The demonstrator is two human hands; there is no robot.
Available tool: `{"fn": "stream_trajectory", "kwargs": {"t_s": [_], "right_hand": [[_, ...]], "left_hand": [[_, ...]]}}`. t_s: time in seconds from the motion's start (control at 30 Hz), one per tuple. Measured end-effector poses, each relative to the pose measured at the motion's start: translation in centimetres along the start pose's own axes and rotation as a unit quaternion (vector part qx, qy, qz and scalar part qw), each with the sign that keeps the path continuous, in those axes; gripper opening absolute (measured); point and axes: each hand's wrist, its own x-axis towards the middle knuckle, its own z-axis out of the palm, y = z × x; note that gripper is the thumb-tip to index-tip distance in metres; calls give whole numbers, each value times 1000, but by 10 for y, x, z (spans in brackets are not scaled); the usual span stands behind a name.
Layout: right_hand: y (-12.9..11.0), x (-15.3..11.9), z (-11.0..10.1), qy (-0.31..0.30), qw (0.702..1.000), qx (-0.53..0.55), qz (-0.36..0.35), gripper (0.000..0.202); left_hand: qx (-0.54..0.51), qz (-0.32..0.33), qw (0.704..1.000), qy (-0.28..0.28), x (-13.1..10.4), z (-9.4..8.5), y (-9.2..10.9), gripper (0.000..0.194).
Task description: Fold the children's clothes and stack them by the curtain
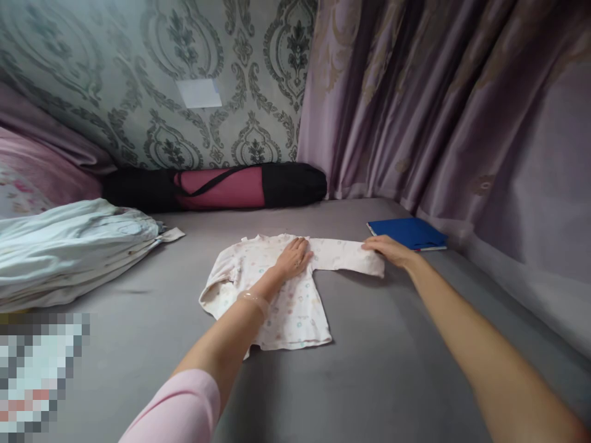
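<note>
A small white long-sleeved shirt (295, 301) with a scattered print lies spread on the grey sheet. My left hand (294, 257) rests flat on it near the shoulder seam, fingers stretched out. Out to the right, the sleeve (344, 253) extends nearly straight, and my right hand (388, 248) has its fingers closed at the upper edge of the cuff end; the thumb is hidden. The opposite sleeve (221, 274) is bent downward and rumpled at the left.
A blue flat folder or book (409, 232) lies beyond my right hand, near the purple curtain (392, 92). Along the wall lies a long black and pink bag (221, 187). Piled pale cloth (78, 246) takes up the left side of the grey sheet (392, 369).
</note>
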Motion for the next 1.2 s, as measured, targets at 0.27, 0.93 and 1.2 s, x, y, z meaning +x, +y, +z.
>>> {"fn": "stream_trajectory", "kwargs": {"t_s": [0.27, 0.93, 1.2], "right_hand": [[40, -4, -16, 83, 996, 11, 34, 37], [50, -29, 19, 238, 875, -420, -33, 38], [28, -36, 49, 273, 787, -548, 73, 42]], "left_hand": [[40, -11, 999, -32, -4, -2, 7, 57], [42, -40, 997, -59, 0, 2, 7, 68], [20, -73, 992, -102, 9, -5, 8, 72]]}}
